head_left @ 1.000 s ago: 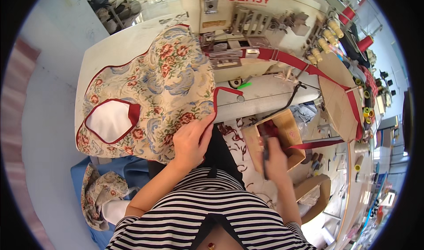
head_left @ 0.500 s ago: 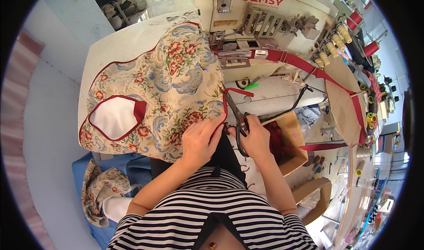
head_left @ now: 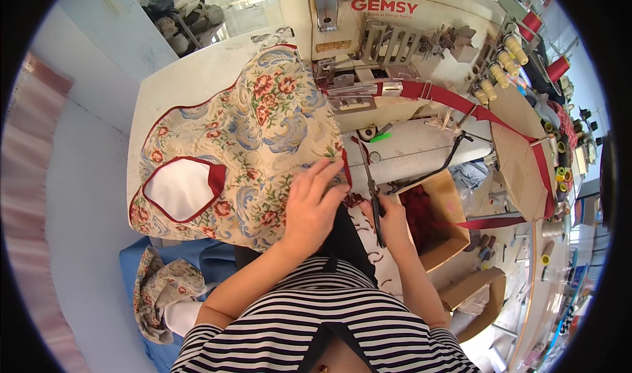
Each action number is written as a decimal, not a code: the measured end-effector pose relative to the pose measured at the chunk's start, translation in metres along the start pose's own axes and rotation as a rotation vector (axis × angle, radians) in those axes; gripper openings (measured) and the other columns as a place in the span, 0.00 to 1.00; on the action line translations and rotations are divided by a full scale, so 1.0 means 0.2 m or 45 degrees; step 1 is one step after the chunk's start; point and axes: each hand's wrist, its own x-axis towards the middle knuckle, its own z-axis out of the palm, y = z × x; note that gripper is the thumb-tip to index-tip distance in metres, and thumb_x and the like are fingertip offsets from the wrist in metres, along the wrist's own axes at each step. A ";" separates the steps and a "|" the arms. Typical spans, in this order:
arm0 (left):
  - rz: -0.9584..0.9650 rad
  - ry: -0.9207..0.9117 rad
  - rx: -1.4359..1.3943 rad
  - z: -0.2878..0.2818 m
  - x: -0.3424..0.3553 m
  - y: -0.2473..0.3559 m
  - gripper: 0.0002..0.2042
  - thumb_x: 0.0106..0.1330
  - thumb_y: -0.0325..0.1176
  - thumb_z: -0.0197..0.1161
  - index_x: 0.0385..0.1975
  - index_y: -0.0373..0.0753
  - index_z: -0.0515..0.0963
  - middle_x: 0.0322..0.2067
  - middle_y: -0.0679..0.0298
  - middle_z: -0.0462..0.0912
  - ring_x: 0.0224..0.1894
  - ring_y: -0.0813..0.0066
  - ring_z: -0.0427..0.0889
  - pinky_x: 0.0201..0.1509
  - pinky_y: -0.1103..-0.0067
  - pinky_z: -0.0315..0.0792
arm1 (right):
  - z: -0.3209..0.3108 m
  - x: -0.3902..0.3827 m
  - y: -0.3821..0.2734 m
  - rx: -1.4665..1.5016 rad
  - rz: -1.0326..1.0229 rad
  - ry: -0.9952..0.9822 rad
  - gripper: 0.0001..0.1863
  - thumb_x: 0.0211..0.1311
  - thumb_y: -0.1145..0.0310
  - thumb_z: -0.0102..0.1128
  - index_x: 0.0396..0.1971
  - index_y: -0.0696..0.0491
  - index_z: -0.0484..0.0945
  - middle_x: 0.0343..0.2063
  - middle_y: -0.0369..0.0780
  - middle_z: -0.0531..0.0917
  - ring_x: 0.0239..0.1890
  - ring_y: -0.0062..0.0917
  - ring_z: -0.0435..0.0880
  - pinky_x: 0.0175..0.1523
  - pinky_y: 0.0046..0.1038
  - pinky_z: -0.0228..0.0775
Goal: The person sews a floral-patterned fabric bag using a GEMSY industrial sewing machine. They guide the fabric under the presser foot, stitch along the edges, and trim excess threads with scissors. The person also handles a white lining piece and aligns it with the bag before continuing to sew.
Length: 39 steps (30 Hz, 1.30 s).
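Note:
A floral fabric piece (head_left: 243, 142) with red binding and a white-lined opening lies spread over the sewing table. My left hand (head_left: 311, 205) presses flat on its near right edge, fingers apart. My right hand (head_left: 390, 218) grips dark scissors (head_left: 370, 175), whose blades point up toward the fabric's red-bound edge beside the left hand. A white industrial sewing machine (head_left: 395, 17) stands at the back, with a red binding strip (head_left: 461, 103) running out to the right.
An open cardboard box (head_left: 438, 221) holding red scraps sits right of my right hand. Thread spools (head_left: 503, 57) line the right side. More floral cloth (head_left: 161, 291) lies on blue material at the lower left. A wooden board (head_left: 517, 156) stands at right.
My right hand has brought the scissors from the box side leftward to the fabric's edge. My left hand has slid slightly up on the fabric.

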 end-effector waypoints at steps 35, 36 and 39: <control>0.122 -0.077 0.275 -0.01 0.36 -0.24 0.07 0.56 0.25 0.58 0.34 0.41 0.71 0.47 0.60 0.74 0.56 0.61 0.71 0.61 0.56 0.55 | 0.04 -0.07 0.07 0.164 -0.144 0.007 0.18 0.58 0.57 0.64 0.26 0.58 0.76 0.10 0.32 0.70 0.10 0.14 0.67 0.16 0.19 0.57; 0.124 -0.078 0.274 -0.02 0.36 -0.24 0.07 0.56 0.25 0.58 0.34 0.41 0.71 0.47 0.61 0.74 0.56 0.61 0.71 0.61 0.56 0.55 | 0.04 -0.08 0.06 0.189 -0.137 -0.005 0.18 0.58 0.57 0.64 0.26 0.58 0.76 0.10 0.32 0.70 0.10 0.14 0.67 0.15 0.19 0.57; 0.137 -0.062 0.255 -0.01 0.36 -0.25 0.07 0.56 0.24 0.58 0.34 0.41 0.71 0.47 0.61 0.75 0.56 0.61 0.71 0.60 0.56 0.56 | 0.04 -0.07 0.07 0.143 -0.034 0.011 0.25 0.52 0.48 0.66 0.20 0.58 0.75 0.13 0.45 0.74 0.16 0.35 0.72 0.27 0.32 0.65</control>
